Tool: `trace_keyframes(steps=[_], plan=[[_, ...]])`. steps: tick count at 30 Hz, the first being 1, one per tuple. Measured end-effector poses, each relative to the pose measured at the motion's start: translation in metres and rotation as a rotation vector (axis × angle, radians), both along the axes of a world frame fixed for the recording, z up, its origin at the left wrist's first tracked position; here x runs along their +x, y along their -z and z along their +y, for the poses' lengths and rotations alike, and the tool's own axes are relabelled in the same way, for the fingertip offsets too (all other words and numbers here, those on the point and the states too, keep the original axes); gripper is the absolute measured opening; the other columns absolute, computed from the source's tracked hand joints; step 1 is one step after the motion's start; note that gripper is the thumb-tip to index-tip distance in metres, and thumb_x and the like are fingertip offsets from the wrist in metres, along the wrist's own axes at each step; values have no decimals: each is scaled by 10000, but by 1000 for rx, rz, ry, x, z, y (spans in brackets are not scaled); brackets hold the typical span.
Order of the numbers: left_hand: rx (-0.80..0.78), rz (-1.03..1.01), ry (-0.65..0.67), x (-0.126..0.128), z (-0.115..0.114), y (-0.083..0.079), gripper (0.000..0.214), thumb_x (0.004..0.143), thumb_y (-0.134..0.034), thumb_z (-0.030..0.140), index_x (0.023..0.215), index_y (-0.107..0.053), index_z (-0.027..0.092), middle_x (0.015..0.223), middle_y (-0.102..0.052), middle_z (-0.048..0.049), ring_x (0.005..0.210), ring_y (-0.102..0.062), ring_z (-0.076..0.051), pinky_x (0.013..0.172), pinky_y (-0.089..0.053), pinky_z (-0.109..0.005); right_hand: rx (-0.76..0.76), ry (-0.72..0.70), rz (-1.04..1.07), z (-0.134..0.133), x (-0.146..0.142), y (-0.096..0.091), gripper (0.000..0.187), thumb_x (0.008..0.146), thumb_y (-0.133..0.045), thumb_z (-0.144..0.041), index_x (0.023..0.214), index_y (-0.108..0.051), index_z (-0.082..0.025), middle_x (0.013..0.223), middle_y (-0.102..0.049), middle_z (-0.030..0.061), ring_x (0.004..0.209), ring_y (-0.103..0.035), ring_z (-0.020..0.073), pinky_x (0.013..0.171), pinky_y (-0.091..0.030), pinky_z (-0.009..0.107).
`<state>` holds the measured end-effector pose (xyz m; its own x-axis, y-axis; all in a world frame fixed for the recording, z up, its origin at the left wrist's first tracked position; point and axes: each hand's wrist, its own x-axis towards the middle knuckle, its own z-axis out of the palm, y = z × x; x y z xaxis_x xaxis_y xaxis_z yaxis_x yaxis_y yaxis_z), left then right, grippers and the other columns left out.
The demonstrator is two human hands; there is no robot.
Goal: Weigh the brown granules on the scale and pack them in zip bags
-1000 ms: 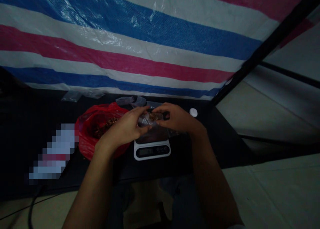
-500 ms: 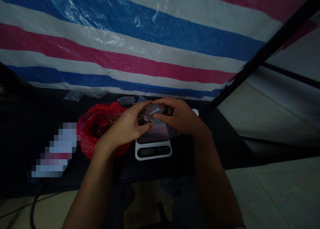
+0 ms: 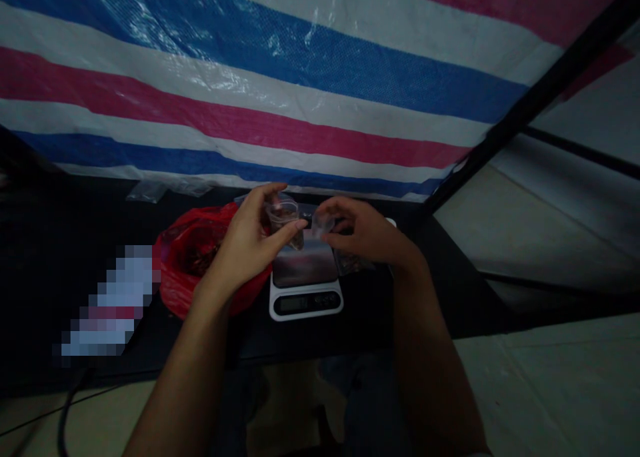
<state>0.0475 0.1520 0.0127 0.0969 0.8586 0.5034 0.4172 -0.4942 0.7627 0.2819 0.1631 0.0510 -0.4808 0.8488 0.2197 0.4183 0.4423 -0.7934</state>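
Note:
My left hand (image 3: 247, 244) is closed around a small clear plastic cup (image 3: 283, 215) and holds it above the kitchen scale (image 3: 305, 285). My right hand (image 3: 363, 234) pinches a small clear piece of plastic (image 3: 323, 222) just to the right of the cup, also over the scale. The scale is white with a grey platform and a dark display, and its platform is bare. What is inside the cup is too dim to make out.
A red plastic bag (image 3: 183, 264) with dark brown contents lies left of the scale on the black table (image 3: 60, 244). Clear plastic bags (image 3: 150, 189) lie at the table's back. A striped tarpaulin (image 3: 300, 77) hangs behind. A small white round object (image 3: 391, 223) sits right of my hand.
Both hands have lifted off the scale platform and drawn slightly apart. The left hand now holds the cup upright and higher, while the right holds a separate clear piece.

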Motion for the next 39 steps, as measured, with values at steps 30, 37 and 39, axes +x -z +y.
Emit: trace_keyframes(steps=[30, 37, 39], plan=[[-249, -253, 187, -2, -7, -16, 435, 876, -751, 576, 1060, -805, 185, 1020, -825, -104, 898, -766, -265, 797, -634, -366, 136, 101, 38, -1, -15, -8, 149, 952, -646, -308, 877, -708, -195, 889, -728, 14, 767, -600, 158, 688, -442, 303], [-268, -280, 150, -7, -7, -19, 406, 857, -758, 619, 925, -862, 232, 890, -833, -61, 976, -772, -318, 919, -622, -428, 175, 94, 22, 1, -20, -4, 118, 933, -639, -280, 871, -685, -191, 868, -708, 14, 725, -561, 148, 678, -436, 302], [-263, -259, 145, -6, -8, -20, 407, 865, -744, 621, 916, -864, 235, 876, -831, -60, 967, -770, -325, 913, -625, -439, 192, 74, 10, 2, -21, -2, 104, 923, -658, -278, 873, -698, -196, 874, -715, 13, 731, -561, 147, 693, -447, 304]])
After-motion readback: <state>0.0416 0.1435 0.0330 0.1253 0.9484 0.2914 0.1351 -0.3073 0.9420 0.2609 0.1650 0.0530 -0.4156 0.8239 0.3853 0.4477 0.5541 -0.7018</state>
